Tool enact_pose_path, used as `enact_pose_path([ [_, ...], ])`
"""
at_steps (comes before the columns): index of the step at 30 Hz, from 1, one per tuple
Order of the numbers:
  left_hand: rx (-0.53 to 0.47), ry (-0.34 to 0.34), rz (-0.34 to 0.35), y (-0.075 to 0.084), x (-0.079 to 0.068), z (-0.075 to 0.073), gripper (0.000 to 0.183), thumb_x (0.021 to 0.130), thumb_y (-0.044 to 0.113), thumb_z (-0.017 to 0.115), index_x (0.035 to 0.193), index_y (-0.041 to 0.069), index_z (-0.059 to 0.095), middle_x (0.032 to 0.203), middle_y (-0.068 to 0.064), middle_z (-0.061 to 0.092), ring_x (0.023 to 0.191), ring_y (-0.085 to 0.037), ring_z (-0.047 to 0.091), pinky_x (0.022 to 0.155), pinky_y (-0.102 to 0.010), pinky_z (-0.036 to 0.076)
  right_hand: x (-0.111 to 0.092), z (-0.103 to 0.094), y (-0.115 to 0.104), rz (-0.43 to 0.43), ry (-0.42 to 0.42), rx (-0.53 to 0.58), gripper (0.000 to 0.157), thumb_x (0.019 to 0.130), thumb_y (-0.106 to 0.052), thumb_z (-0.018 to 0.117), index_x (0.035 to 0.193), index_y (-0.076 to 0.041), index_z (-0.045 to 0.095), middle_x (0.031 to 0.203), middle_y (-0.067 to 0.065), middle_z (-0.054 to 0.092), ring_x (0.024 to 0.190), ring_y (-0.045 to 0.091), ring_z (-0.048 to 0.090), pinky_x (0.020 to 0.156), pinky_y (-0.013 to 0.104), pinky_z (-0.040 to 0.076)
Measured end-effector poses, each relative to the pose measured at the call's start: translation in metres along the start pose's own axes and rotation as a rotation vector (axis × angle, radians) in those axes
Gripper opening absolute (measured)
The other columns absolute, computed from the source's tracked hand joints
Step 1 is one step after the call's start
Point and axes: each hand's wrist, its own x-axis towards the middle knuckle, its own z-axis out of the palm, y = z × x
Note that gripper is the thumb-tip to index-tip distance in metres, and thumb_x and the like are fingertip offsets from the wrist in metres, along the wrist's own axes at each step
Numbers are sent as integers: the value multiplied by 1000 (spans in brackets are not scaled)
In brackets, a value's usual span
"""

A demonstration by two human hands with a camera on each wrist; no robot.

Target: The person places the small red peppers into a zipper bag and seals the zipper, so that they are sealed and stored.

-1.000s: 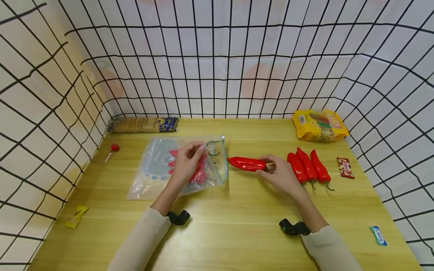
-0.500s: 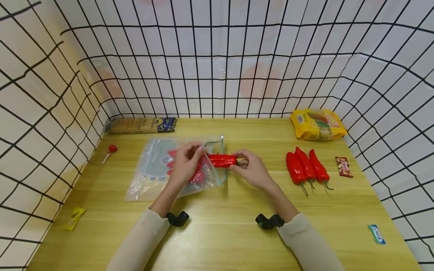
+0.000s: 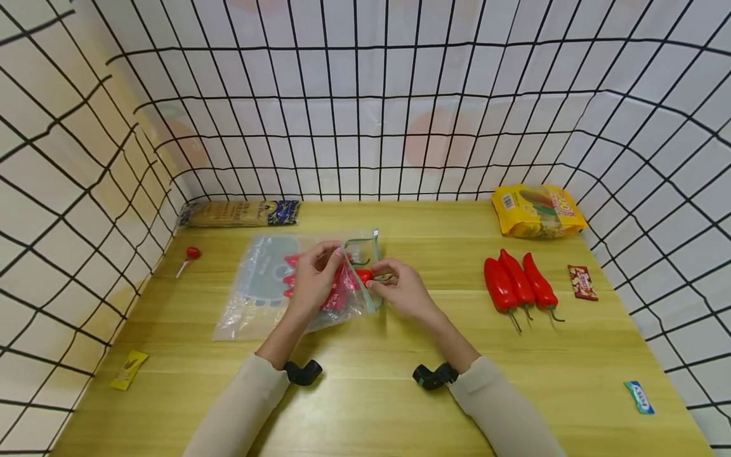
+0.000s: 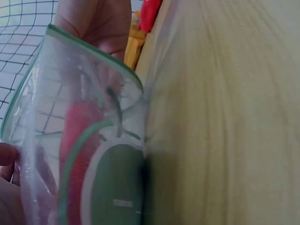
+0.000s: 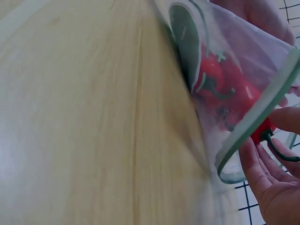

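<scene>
A clear zip-top bag (image 3: 240, 320) lies on the table, its green-edged mouth held up and facing right. My left hand (image 3: 313, 276) pinches the upper side of that mouth. With its thumb and fingers, my right hand (image 3: 404, 291) grips a red chili pepper (image 3: 363, 275) near the stem end. Most of this pepper is inside the bag, and its green stem (image 5: 279, 151) sticks out past the rim in the right wrist view. Other red peppers (image 5: 211, 70) show through the plastic. Three more red peppers (image 3: 516, 279) lie side by side to the right.
At the back are a noodle-like packet (image 3: 240, 213) on the left and a yellow food package (image 3: 539, 211) on the right. A lollipop (image 3: 192, 254), a yellow sachet (image 3: 129, 370), a red wrapper (image 3: 582, 282) and a blue-green wrapper (image 3: 638, 397) lie near the sides. Black wire mesh (image 3: 371, 97) surrounds the table.
My right hand has carried the pepper leftward from beside the three peppers, tip first into the bag's mouth. My left hand has kept its hold on the bag.
</scene>
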Motion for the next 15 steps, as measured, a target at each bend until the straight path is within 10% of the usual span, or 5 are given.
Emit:
enact_pose_path([
  [8,-71,40,-14,-11,2,3,28,96,31,62,113,10,68,105,-11,74,101,-19,68,91,-23,52,2,-7,18,10,9,57,40,94,-29,64,129,-12,55,123,3,62,108,21,64,93,39,53],
  [15,-97,35,-40,-12,2,3,28,96,30,62,113,10,67,106,-13,73,100,-19,68,91,-21,52,-21,-31,10,-52,27,144,42,101,-37,50,133,-9,51,132,18,56,117,34,60,99,46,50],
])
